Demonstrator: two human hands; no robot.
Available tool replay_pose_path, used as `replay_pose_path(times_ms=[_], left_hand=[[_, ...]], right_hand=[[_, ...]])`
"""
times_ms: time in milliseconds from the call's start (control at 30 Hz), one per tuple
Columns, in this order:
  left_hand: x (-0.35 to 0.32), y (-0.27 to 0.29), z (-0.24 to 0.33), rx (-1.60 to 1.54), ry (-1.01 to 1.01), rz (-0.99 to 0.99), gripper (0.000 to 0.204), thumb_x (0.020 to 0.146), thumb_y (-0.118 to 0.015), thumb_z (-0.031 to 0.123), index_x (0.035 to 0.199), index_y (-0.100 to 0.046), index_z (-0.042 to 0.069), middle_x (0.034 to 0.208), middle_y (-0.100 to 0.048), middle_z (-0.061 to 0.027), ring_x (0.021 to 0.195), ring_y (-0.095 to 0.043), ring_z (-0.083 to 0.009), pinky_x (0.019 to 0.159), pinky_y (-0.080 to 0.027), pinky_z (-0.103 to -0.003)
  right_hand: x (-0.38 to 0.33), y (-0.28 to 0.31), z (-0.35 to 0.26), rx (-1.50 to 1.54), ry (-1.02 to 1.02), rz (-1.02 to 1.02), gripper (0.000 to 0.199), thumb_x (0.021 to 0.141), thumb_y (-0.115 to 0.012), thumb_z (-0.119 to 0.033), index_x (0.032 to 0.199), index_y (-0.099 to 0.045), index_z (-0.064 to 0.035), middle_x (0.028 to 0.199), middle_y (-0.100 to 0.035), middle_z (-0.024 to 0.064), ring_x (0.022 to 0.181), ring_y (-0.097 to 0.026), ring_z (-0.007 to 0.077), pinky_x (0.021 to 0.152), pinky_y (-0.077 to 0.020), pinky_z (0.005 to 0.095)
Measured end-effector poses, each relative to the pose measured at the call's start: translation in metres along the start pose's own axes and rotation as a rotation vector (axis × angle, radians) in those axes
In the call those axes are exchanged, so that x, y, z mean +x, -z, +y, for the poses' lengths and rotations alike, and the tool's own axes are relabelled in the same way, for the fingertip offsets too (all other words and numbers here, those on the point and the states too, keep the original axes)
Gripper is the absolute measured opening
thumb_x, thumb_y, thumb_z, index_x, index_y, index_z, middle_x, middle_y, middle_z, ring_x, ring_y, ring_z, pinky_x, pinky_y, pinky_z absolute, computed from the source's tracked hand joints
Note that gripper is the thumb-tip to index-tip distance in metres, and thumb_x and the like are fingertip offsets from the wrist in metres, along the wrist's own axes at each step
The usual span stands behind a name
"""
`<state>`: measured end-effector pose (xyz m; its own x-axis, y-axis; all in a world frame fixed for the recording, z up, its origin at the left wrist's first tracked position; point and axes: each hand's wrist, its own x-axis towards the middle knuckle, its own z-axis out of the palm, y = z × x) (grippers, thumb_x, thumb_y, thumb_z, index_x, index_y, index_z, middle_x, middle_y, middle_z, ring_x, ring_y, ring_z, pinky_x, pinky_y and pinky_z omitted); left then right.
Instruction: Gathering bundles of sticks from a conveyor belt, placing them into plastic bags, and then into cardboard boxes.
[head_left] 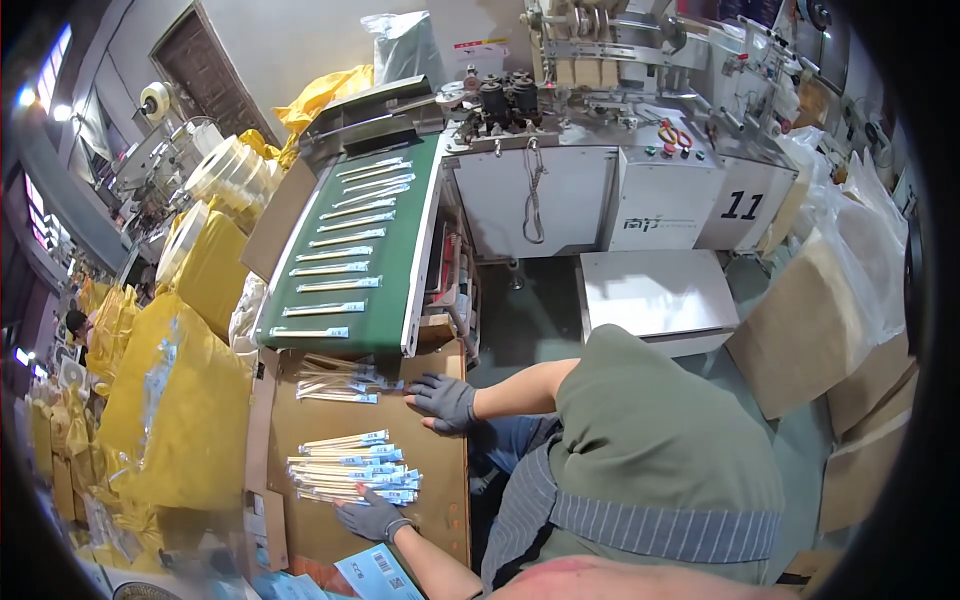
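My left hand (pixel 372 518), in a grey glove with bare fingertips, lies with fingers apart at the near edge of a pile of wrapped chopsticks (pixel 350 468). One fingertip touches the lowest packets. These are pale sticks in clear sleeves with light blue ends, lying roughly side by side. My right hand (pixel 442 402), gloved the same way, rests with fingers outstretched beside a smaller, looser heap of wrapped chopsticks (pixel 335 382). Its fingertips are close to the blue ends; contact is hard to make out. Neither hand grips anything. Both heaps are on a brown work table (pixel 440 490).
A green conveyor belt (pixel 400 250) carrying several spaced chopstick packets ends above the table. Behind stands a white packing machine (pixel 530 195) with red-handled scissors (pixel 674 134) on top. Yellow bags (pixel 180 400) crowd the left; cardboard boxes (pixel 800 310) stand right. Blue printed sheets (pixel 375 572) lie at the table's bottom edge.
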<state>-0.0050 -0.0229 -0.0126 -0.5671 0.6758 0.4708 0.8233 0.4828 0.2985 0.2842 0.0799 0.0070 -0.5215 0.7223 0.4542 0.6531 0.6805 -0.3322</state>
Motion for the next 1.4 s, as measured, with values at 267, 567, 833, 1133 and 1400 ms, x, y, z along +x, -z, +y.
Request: replay_pose_path(times_ms=[267, 567, 833, 1133, 1400], left_hand=[[-0.001, 0.000, 0.000, -0.006, -0.009, -0.002, 0.069, 0.093, -0.046, 0.052, 0.128, -0.048, -0.007, 0.129, -0.052, -0.0234, 0.118, -0.050, -0.0369, 0.101, -0.037, -0.045], [-0.002, 0.009, 0.002, 0.028, 0.015, -0.069, 0.067, 0.093, -0.046, 0.048, 0.131, -0.045, -0.007, 0.130, -0.051, -0.0243, 0.121, -0.048, -0.0372, 0.103, -0.036, -0.045], [0.000, 0.011, 0.001, -0.060, 0.049, -0.105, 0.068, 0.091, -0.050, 0.048, 0.133, -0.044, -0.006, 0.134, -0.047, -0.0269, 0.124, -0.044, -0.0406, 0.106, -0.032, -0.048], [-0.004, 0.030, 0.015, -0.102, 0.045, -0.097, 0.066, 0.091, -0.053, 0.043, 0.136, -0.041, -0.004, 0.135, -0.045, -0.0270, 0.125, -0.043, -0.0412, 0.106, -0.032, -0.046], [-0.001, 0.037, 0.025, -0.115, 0.011, -0.080, 0.063, 0.089, -0.059, 0.033, 0.136, -0.041, -0.005, 0.135, -0.047, -0.0252, 0.124, -0.044, -0.0402, 0.106, -0.032, -0.045]], right_hand=[[0.002, 0.013, -0.005, 0.005, -0.006, -0.038, 0.057, 0.081, -0.055, -0.036, 0.126, -0.049, -0.0012, 0.132, -0.048, 0.0216, 0.122, -0.044, 0.0379, 0.107, -0.0290, 0.0483], [0.001, 0.018, -0.004, 0.077, -0.007, -0.042, 0.058, 0.081, -0.055, -0.033, 0.129, -0.047, -0.0011, 0.132, -0.048, 0.0219, 0.121, -0.045, 0.0381, 0.106, -0.0308, 0.0480], [0.043, 0.068, 0.009, 0.513, 0.406, 0.144, 0.057, 0.079, -0.061, -0.022, 0.130, -0.048, -0.0009, 0.135, -0.046, 0.0217, 0.125, -0.045, 0.0397, 0.106, -0.0351, 0.0480], [0.274, 0.123, 0.245, -0.179, -0.326, 0.301, 0.070, 0.082, -0.059, -0.056, 0.125, -0.054, -0.0002, 0.124, -0.055, 0.0240, 0.118, -0.050, 0.0372, 0.101, -0.0390, 0.0413], [0.299, 0.128, 0.327, -0.177, -0.636, -0.120, 0.067, 0.081, -0.063, -0.050, 0.136, -0.049, -0.0122, 0.131, -0.056, 0.0138, 0.122, -0.053, 0.0293, 0.101, -0.0404, 0.0360]])
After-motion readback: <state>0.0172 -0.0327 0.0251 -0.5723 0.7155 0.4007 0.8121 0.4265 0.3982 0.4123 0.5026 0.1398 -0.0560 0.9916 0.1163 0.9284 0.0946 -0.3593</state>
